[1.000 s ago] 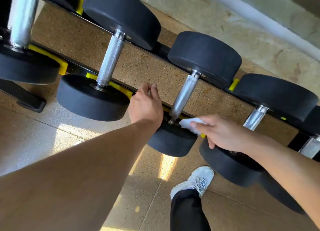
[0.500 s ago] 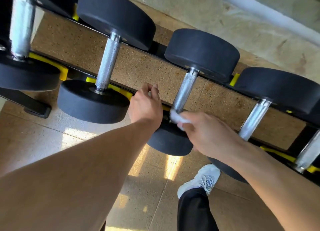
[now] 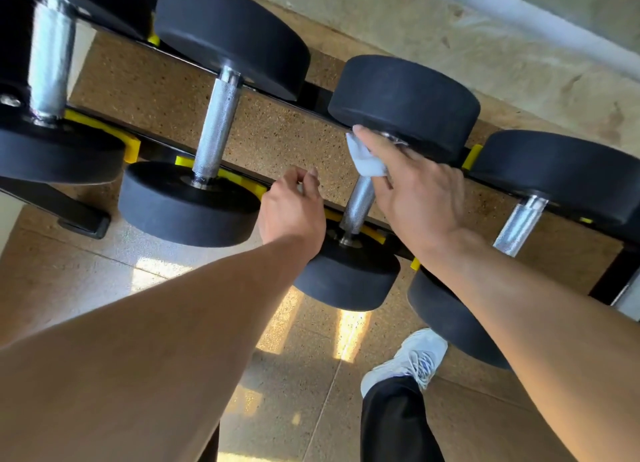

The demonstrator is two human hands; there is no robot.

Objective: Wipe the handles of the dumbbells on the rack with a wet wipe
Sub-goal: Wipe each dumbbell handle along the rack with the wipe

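Several black dumbbells with knurled chrome handles lie across a black rack (image 3: 311, 96) with yellow cradles. My right hand (image 3: 415, 188) grips a white wet wipe (image 3: 365, 160) around the upper part of the middle dumbbell's handle (image 3: 358, 205), close to its far black head (image 3: 405, 105). The lower part of that handle shows bare below the wipe. My left hand (image 3: 292, 212) holds the rack's front rail just left of this dumbbell, fingers curled over the edge. Another chrome handle (image 3: 218, 126) lies to the left and one (image 3: 519, 226) to the right.
Speckled tan floor runs under and in front of the rack, with sun patches. My white shoe (image 3: 408, 361) and dark trouser leg stand below the dumbbells. A black rack foot (image 3: 79, 222) sits at the left. A pale wall base crosses the top right.
My right hand has slid the wipe up the middle handle, from its near end by the front head to the far end. My left hand has stayed on the rail.
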